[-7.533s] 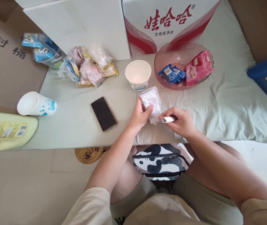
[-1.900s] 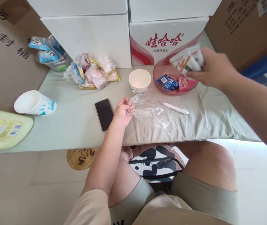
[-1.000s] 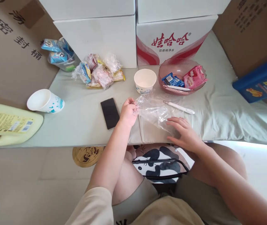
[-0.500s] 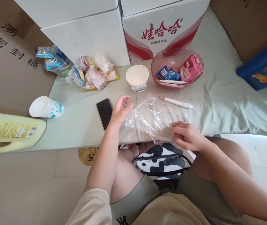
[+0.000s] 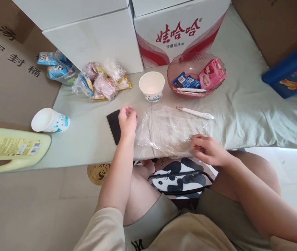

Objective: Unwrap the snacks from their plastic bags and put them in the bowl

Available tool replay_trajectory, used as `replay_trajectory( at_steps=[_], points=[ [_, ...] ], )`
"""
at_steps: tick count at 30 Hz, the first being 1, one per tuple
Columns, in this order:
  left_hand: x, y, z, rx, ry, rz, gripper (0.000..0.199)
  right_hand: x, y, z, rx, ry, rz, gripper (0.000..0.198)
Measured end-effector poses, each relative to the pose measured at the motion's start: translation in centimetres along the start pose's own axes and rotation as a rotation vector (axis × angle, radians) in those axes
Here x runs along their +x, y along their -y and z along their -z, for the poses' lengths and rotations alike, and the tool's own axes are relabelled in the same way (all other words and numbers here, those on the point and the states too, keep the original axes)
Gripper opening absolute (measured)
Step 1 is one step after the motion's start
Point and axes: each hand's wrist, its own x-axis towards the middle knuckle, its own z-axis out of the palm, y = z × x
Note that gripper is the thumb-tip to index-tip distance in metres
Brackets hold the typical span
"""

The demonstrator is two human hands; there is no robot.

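Observation:
A clear plastic bag (image 5: pixel 161 130) lies spread on the green cloth in front of me. My left hand (image 5: pixel 127 120) is closed, its fingertips at the bag's left edge, and it covers part of a black phone (image 5: pixel 115 127). At the bag's lower right corner, my right hand (image 5: pixel 208 149) is curled with thumb and fingers pinched on the film. Just above the bag lies a slim white tool with a dark metal tip (image 5: pixel 195 113). A white paper bowl (image 5: pixel 151 87) stands upright behind the bag.
Behind on the right sits a pink glass bowl (image 5: pixel 176 66) with blue and pink packets. Wrapped snacks (image 5: pixel 106 83) lie back left. A paper cup (image 5: pixel 50 120) is tipped over near a yellow jug (image 5: pixel 17 148). White boxes (image 5: pixel 93 45) line the back; a blue container (image 5: pixel 289 73) stands right.
My left hand has moved left, over the phone, and its fingers have closed. The plastic bag now lies flatter and wider. My right hand has hardly moved.

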Motion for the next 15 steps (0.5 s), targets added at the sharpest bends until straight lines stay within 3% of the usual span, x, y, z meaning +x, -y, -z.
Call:
replay_trajectory(
  at_steps=[2, 3, 5, 7, 9, 11, 15],
  points=[
    [-1.1, -1.0, 1.0, -0.030, 0.038, -0.165, 0.009, -0.3, -0.1, 0.3, 0.059, -0.062, -0.103, 0.008],
    [-1.8, -1.5, 1.6, -0.016, 0.166, -0.218, 0.010, -0.5, -0.2, 0.4, 0.094, -0.110, -0.164, 0.007],
    [-3.2, -2.0, 2.6, 0.138, 0.603, -0.231, 0.026, -0.9, -0.4, 0.5, 0.171, -0.240, -0.289, 0.009],
    [-4.2, -1.9, 3.4, 0.354, 0.847, -0.200, 0.040, -1.1, -0.8, 0.6, 0.266, -0.410, -0.408, 0.010],
    [-4.4, -1.3, 3.8, 0.508, 0.914, -0.153, 0.024, -1.1, -1.1, 0.7, 0.350, -0.594, -0.511, 0.009],
    [-4.1, -0.7, 4.1, 0.511, 0.909, -0.114, 0.006, -0.8, -1.3, 0.8, 0.377, -0.737, -0.598, 0.010],
    [-3.2, 0.0, 3.8, 0.155, 0.824, -0.052, 0.015, 0.0, -1.6, 0.9, 0.337, -0.853, -0.682, 0.013]
  ],
)
